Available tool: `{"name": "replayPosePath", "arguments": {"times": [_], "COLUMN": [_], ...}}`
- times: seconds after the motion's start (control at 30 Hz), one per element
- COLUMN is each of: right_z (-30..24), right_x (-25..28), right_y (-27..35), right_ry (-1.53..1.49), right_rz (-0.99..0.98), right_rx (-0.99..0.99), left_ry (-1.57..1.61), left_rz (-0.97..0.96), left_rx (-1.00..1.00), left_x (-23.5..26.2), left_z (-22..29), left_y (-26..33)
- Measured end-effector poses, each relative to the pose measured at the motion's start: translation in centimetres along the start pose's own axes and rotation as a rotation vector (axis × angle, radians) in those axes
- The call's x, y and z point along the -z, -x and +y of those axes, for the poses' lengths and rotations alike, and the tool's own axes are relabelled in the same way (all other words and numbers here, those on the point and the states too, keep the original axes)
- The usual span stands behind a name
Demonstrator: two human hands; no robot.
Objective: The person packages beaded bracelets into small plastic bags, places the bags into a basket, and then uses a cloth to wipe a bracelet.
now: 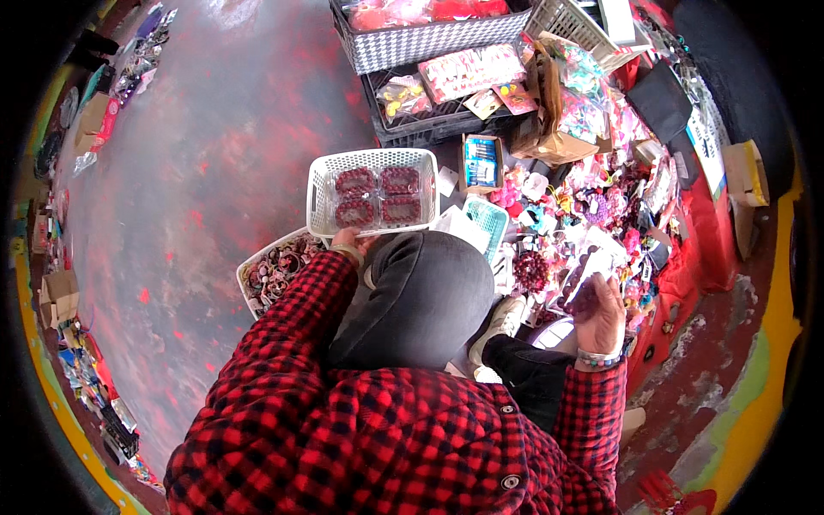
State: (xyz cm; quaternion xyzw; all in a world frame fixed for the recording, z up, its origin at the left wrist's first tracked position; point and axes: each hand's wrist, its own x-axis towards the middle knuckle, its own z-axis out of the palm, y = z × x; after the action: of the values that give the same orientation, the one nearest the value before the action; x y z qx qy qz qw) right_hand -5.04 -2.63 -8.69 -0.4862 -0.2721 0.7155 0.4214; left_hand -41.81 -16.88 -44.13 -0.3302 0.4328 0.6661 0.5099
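Observation:
At the near rim of a white plastic basket (317,193), my left hand (352,241) has its fingers curled over the edge, partly hidden under it. Dark red beaded bracelets (401,210) lie in that basket in clear packs. On the right, my right hand (603,318) is raised over the pile of small goods, its fingers against a dark purplish packet (580,290) with a clear, shiny surface. What is inside that packet is too blurred to name. A dark red beaded bunch (530,270) lies in the pile to the left of this hand.
Another white basket (249,290) of mixed hair accessories stands by my left forearm. Ahead are a patterned basket (429,47), a black crate (403,130), an open cardboard box (562,148) and a small blue-filled box (481,163). A mint basket (487,225) sits beyond my knee.

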Motion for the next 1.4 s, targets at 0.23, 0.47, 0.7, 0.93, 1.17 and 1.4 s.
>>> {"name": "replayPosePath", "arguments": {"times": [0.23, 0.47, 0.7, 0.93, 1.17, 1.4], "right_z": [-1.3, -2.6, -7.1, -14.8, -19.8, -12.5], "right_x": [1.7, 4.0, 5.9, 12.4, 18.6, 15.4], "right_y": [5.3, 11.8, 22.7, 41.9, 55.6, 53.3], "right_ry": [0.005, -0.053, -0.075, 0.079, 0.380, 0.978], "right_rz": [-0.038, -0.116, -0.136, -0.242, -0.358, -0.519], "right_rx": [-0.011, 0.025, 0.158, 0.305, 0.472, 0.398], "left_ry": [-0.046, -0.042, -0.088, -0.424, -0.585, -0.756], "left_rz": [-0.087, -0.051, -0.284, -0.721, -0.913, -0.771], "left_rx": [0.065, -0.143, -0.247, -0.313, -0.137, 0.230], "left_x": [0.8, 1.9, -2.5, -1.8, 6.5, 14.6], "left_z": [-0.9, -2.5, -0.2, -4.7, -17.4, -20.4], "left_y": [9.7, 22.1, 42.3, 67.0, 76.5, 71.6]}}
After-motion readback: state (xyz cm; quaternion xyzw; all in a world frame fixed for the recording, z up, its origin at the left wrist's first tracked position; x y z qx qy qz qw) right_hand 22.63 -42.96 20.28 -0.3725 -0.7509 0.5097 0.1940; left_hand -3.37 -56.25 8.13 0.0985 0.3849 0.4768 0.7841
